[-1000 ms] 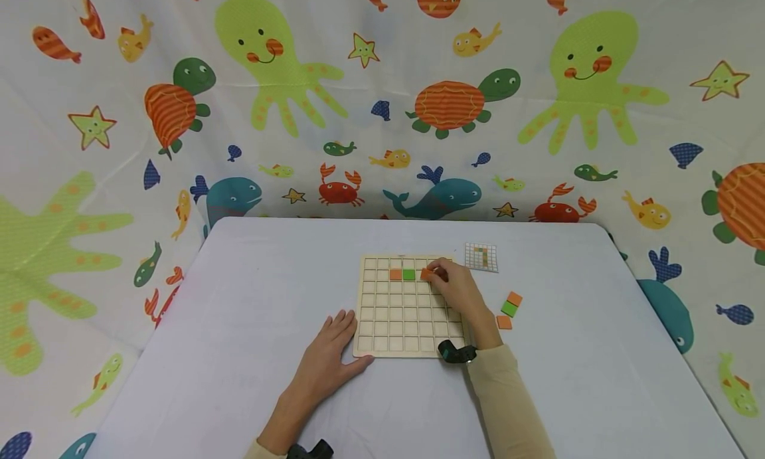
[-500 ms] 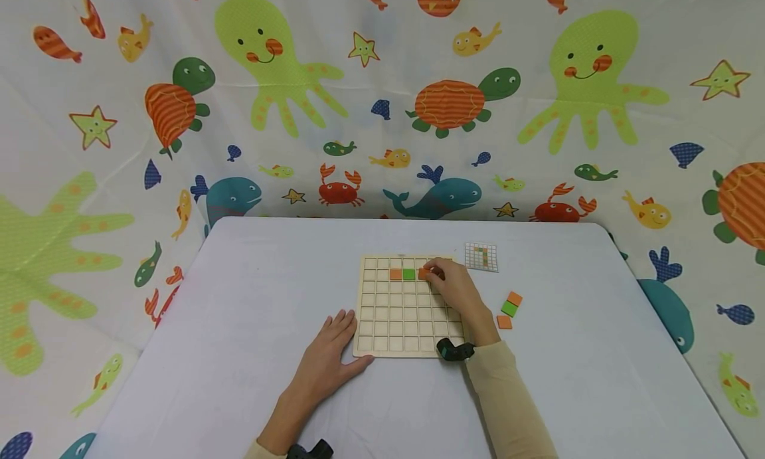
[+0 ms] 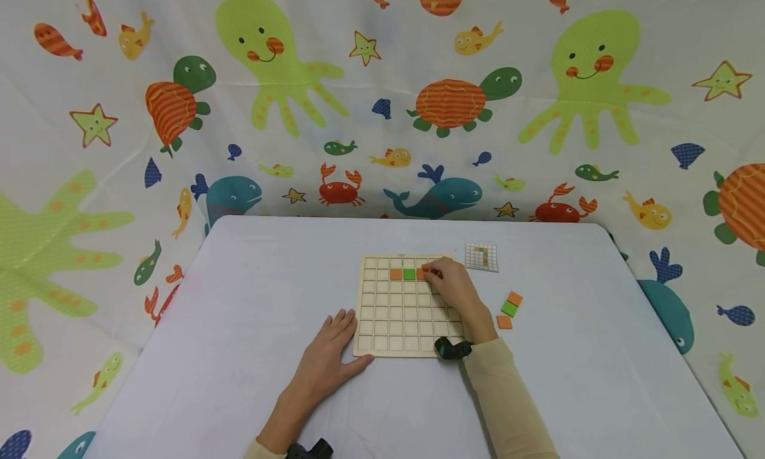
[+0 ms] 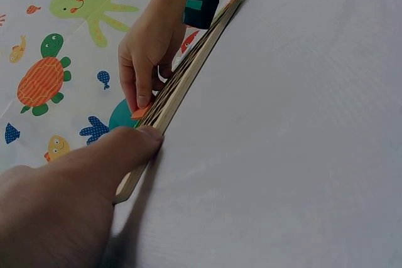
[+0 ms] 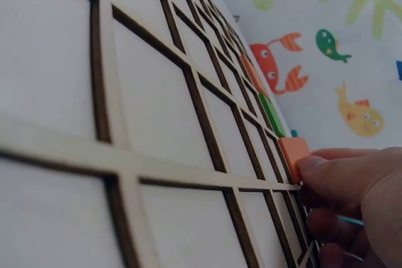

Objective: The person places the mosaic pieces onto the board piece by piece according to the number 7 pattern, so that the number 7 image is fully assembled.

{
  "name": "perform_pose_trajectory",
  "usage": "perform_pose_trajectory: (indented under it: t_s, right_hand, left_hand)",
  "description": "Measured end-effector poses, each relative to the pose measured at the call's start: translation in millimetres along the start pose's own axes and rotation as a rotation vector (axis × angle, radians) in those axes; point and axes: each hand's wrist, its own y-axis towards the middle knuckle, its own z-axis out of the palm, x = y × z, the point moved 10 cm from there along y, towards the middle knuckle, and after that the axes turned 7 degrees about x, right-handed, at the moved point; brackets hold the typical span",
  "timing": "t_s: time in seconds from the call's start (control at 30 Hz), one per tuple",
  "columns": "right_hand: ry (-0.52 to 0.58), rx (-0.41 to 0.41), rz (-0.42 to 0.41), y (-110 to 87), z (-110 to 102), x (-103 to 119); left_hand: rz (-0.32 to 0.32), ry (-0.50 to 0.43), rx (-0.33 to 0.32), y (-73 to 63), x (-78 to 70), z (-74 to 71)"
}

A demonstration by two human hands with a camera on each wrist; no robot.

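Observation:
A wooden grid board [image 3: 382,323] lies on the table. In its second row from the far side sit an orange tile [image 3: 396,274] and a green tile [image 3: 409,274] side by side. My right hand [image 3: 457,287] pinches another orange tile [image 5: 293,155] between thumb and fingers, just right of the green one; in the right wrist view it looks tilted at its cell. At the board's left front corner my left hand [image 3: 331,345] lies with fingers spread, touching the edge. Its thumb [image 4: 141,139] rests on the board's rim in the left wrist view.
Right of the board lie two orange tiles and a green tile [image 3: 509,308]. A small card [image 3: 481,256] printed with a coloured grid pattern lies near the board's far right corner. Behind the white table [image 3: 239,299] hangs a sea-animal curtain [image 3: 335,113].
My right hand has shifted slightly left, bringing the pinched orange tile up beside the green one. My left hand has stayed in place.

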Motion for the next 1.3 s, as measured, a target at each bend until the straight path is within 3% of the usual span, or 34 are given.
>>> perform_pose_trajectory:
  t_s: [0.4,1.03,1.3]
  right_hand:
    - [-0.024,-0.006,-0.030,1.5,2.2,4.4]
    - [0.005,0.012,0.003,-1.9,0.1,2.7]
    - [0.009,0.036,0.028,-3.6,1.0,2.0]
  left_hand:
    - [0.001,0.006,-0.006,-0.4,0.5,0.2]
    - [0.013,0.025,-0.020,0.2,0.4,0.2]
    - [0.001,0.008,0.004,0.9,1.6,1.6]
